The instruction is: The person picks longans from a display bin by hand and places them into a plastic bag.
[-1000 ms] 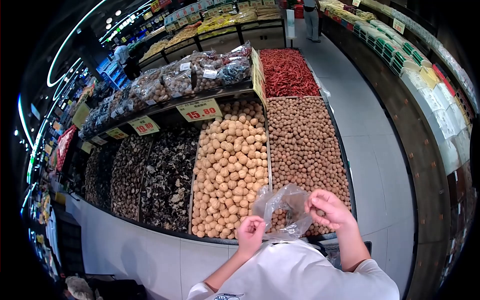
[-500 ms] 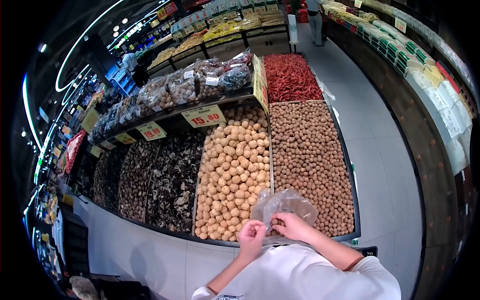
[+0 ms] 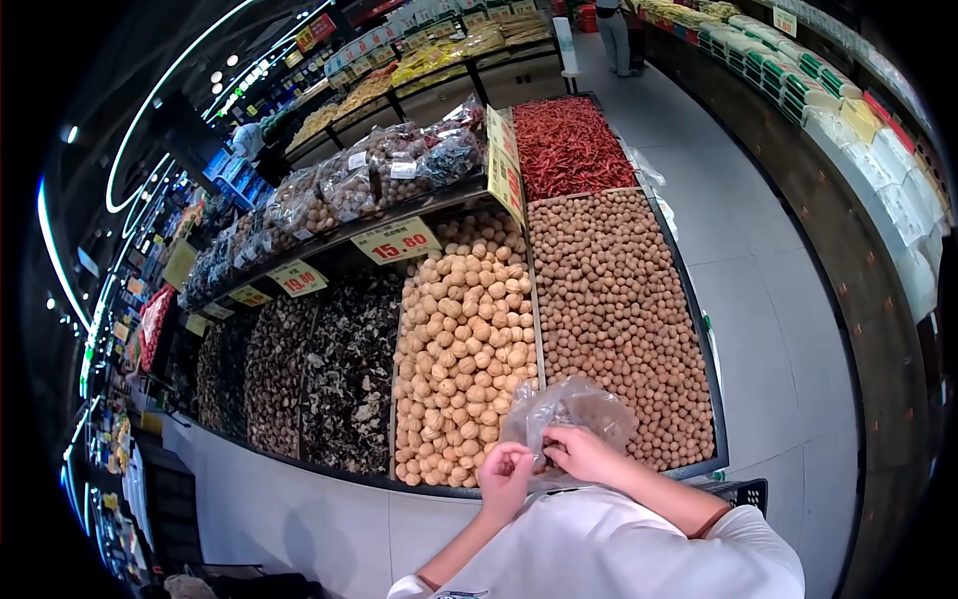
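Observation:
A clear plastic bag (image 3: pixel 589 404) hangs between my hands over the front edge of the bins. My left hand (image 3: pixel 506 474) pinches its left side with closed fingers. My right hand (image 3: pixel 582 452) is close beside it, fingers closed on the bag's rim near the middle. Whether anything lies inside the bag is hard to make out. Behind it are pale walnuts (image 3: pixel 464 349) on the left and small brown round nuts or dried fruits (image 3: pixel 619 299) on the right.
Dark dried goods (image 3: pixel 349 364) fill bins to the left, under a shelf of bagged goods (image 3: pixel 344 185) with price signs (image 3: pixel 396 241). Red dried chillies (image 3: pixel 569 145) lie at the back. A person (image 3: pixel 614 40) stands in the far aisle. Packaged goods (image 3: pixel 778 80) line the right.
My right hand has moved left from the bag's right side to beside my left hand, still at the bag. The view has shifted slightly.

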Demonstrator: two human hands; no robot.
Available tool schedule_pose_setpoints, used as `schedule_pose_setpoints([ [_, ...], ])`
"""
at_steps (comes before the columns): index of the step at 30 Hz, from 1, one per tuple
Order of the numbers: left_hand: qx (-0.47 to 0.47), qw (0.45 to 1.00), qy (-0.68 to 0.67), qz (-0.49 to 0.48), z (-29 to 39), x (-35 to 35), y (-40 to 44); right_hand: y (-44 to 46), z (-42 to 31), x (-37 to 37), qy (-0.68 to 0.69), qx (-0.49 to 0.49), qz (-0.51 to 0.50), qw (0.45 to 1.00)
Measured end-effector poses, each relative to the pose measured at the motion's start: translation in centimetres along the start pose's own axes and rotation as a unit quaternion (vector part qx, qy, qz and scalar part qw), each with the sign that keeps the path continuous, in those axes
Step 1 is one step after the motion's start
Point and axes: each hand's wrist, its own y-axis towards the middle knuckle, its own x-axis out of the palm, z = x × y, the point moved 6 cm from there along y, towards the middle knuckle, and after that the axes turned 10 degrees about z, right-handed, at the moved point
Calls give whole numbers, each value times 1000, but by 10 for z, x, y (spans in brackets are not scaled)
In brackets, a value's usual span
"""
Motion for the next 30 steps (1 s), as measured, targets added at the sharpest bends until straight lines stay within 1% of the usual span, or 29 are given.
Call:
schedule_pose_setpoints([
  [2, -1, 1000, -3, 1, 0, 1, 0, 0, -2, 2, 9, 6, -8, 1000],
  [8, 0, 1000, 10, 2, -3, 2, -1, -3, 8, 8, 38, 42, 10, 998],
  [10, -14, 1000, -6, 8, -1, 1, -2, -7, 0, 10, 163, 101, -5, 981],
  [11, -13, 1000, -6, 9, -2, 1, -2, -8, 3, 11, 163, 99, -5, 982],
  [14, -2, 1000, 2, 9, -2, -1, -3, -14, 7, 18, 93, 31, -44, 994],
  [15, -2, 1000, 15, 9, -2, -1, -4, -15, 5, 15, 94, 28, -45, 994],
  [17, 0, 1000, 28, 11, -1, -1, -5, -25, -1, 13, 94, 72, -96, 988],
  [18, 3, 1000, 18, 6, 0, 0, -6, -28, -17, 5, 175, 27, -23, 984],
  [19, 7, 1000, 8, 1, 1, 1, -6, -32, -26, -1, 175, 25, -26, 984],
  [22, 13, 1000, 2, 8, -1, -4, -7, -44, -39, -37, 76, -75, 100, 989],
  [23, 14, 1000, 4, 15, 0, -6, -7, -51, -34, -44, 78, -77, 94, 989],
  [25, 45, 999, 3, 8, 6, -9, -8, -67, -29, -66, -17, -122, 137, 983],
  [26, 48, 999, 6, 16, 6, -12, -7, -75, -26, -75, -34, -107, 143, 983],
  [28, 63, 998, 25, -7, 8, -14, -7, -92, -19, -91, -66, -93, 160, 981],
  [30, 59, 997, 44, -7, 14, -15, -9, -110, 11, -98, -77, -84, 185, 976],
])
